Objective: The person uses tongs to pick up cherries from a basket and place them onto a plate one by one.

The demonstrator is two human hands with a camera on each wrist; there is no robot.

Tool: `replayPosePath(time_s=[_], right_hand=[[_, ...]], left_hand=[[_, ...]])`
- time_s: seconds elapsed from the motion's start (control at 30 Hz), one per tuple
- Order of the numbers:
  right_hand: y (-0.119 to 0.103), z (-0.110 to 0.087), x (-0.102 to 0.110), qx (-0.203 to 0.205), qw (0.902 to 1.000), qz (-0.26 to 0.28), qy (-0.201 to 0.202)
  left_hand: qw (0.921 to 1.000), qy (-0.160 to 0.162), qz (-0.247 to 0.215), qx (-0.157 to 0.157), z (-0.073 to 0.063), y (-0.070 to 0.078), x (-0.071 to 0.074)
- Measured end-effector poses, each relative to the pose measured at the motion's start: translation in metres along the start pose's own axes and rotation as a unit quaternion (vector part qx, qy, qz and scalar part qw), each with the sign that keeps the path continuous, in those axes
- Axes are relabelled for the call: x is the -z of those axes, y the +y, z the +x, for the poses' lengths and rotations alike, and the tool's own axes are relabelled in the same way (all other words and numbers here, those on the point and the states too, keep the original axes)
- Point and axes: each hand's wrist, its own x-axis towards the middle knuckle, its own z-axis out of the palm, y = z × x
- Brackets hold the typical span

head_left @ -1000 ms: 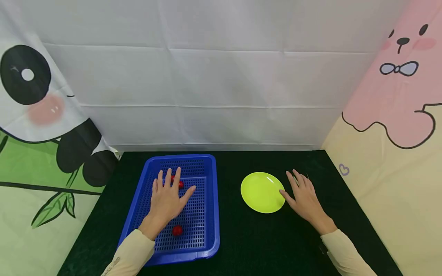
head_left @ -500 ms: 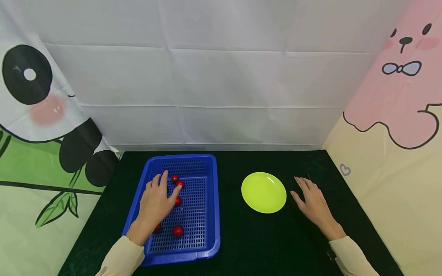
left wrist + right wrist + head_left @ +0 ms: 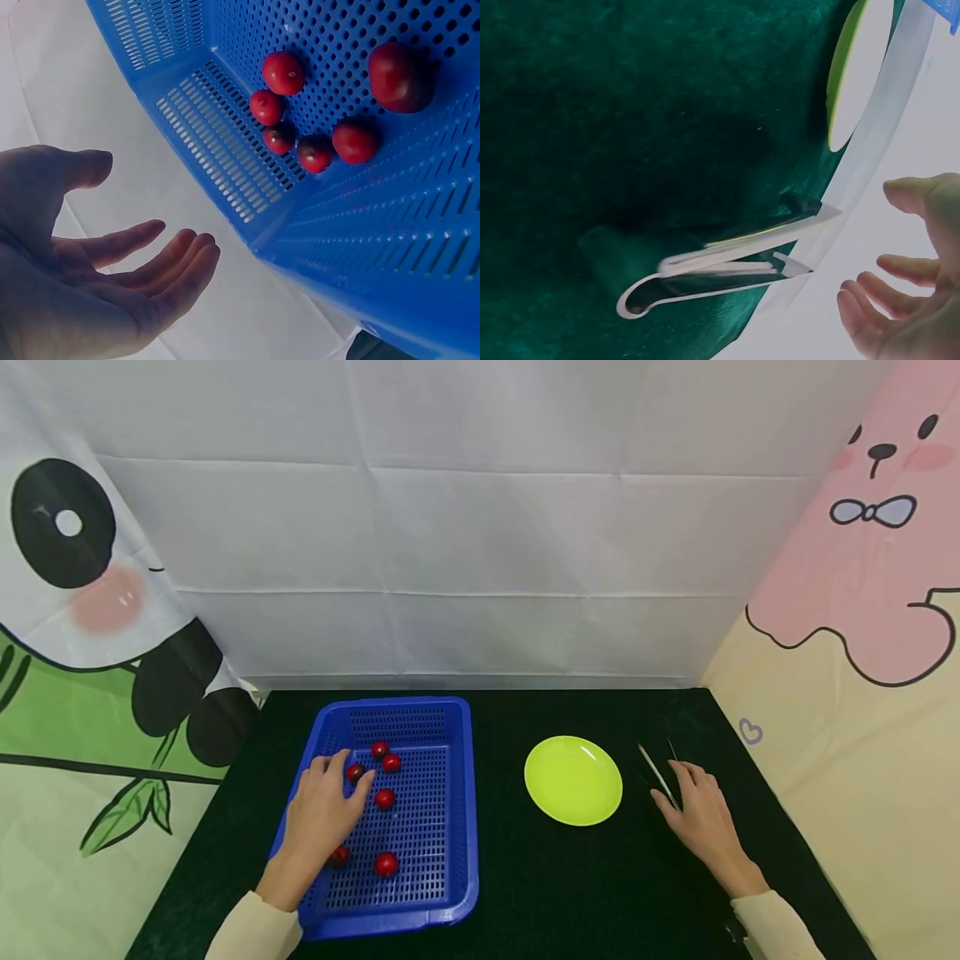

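Observation:
My left hand point(image 3: 322, 814) hovers over the left side of a blue perforated basket point(image 3: 471, 827), thumb and fingers apart and loosely bent. Several small round red fruits point(image 3: 386, 864) lie in the basket, one showing between thumb and forefinger in the head view. In the left wrist view nothing is in the hand point(image 3: 97, 277), while the fruits point(image 3: 283, 73) lie scattered on the basket floor. My right hand point(image 3: 705, 818) is over a pair of metal tongs point(image 3: 660, 777) lying on the table. The right wrist view shows those U-shaped tongs point(image 3: 742, 249) apart from the spread fingers.
A yellow-green plate point(image 3: 573, 781) sits between the basket and the right hand. Dark green cloth point(image 3: 510, 877) covers the table. A white curtain point(image 3: 480, 568) hangs behind it, with printed panda and pink bear sheets at the sides.
My left hand has drawn back and to the left, uncovering more of the red fruits. My right hand has moved right and toward me, away from the plate, leaving the tongs in sight.

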Motion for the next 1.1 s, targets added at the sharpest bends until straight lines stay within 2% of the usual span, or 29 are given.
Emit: replayPosePath(time_s=[0.3,0.77,1.1], right_hand=[[0.013,-0.015,0.003,-0.047,0.9981,-0.025,-0.030],[0.023,-0.025,0.001,-0.123,0.9847,-0.012,-0.123],[0.026,-0.029,0.000,-0.133,0.9815,0.010,-0.137]], left_hand=[[0.9997,0.022,-0.004,0.008,-0.006,-0.007,0.008],[0.9975,-0.014,-0.022,0.066,-0.016,-0.028,0.020],[0.9927,-0.031,-0.035,0.111,-0.022,-0.046,0.021]])
